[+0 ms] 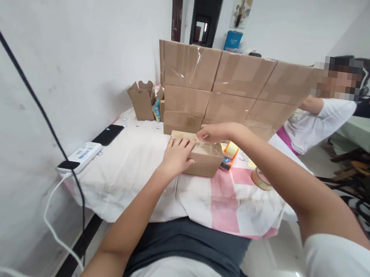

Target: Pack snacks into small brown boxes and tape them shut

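Observation:
A small brown cardboard box (pixel 203 166) sits on the cloth-covered table in front of me, with shiny clear tape on its top. My left hand (pixel 178 153) rests on the box's left end, fingers spread over the top and thumb against the front face. Over the far edge of the top, my right hand (pixel 211 132) is closed, its fingers curled; whatever they pinch is hidden. Just right of the box lies an orange tape dispenser (pixel 230 155). A roll of tape (pixel 262 179) lies farther right, partly behind my right forearm.
Stacked, taped cartons (pixel 229 89) form a wall behind the box. An open carton (pixel 142 100) stands at the back left. A black phone (pixel 108 134) and a white power strip (pixel 81 157) lie by the left wall, near a hanging black cable (pixel 39 95). Another person (pixel 324 114) is at the right.

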`<state>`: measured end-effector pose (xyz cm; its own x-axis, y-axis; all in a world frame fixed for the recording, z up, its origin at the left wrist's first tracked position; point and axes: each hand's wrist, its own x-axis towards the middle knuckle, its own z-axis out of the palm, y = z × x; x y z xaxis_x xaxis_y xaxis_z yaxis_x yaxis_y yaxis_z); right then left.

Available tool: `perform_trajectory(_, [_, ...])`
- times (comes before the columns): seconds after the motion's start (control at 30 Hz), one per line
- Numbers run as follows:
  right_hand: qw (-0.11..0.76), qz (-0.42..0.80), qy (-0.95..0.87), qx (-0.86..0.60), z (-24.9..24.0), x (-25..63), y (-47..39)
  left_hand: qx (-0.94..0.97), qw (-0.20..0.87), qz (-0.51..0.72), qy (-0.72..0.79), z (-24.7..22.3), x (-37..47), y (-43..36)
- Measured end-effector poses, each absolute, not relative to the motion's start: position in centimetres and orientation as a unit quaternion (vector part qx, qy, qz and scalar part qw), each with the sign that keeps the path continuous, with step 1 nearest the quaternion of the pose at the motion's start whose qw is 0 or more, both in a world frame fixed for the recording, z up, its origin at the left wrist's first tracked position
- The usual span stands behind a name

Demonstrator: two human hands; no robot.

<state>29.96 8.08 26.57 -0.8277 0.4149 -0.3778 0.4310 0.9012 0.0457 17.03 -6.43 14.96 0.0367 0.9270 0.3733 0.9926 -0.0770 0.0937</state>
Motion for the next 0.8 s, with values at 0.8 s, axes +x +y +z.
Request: perform_trajectory(0.8, [0.132,0.013,0.965,0.227,21.1,27.8,9.0,-0.662,0.104,-0.165,-0.724,14.3,21.4,-6.2])
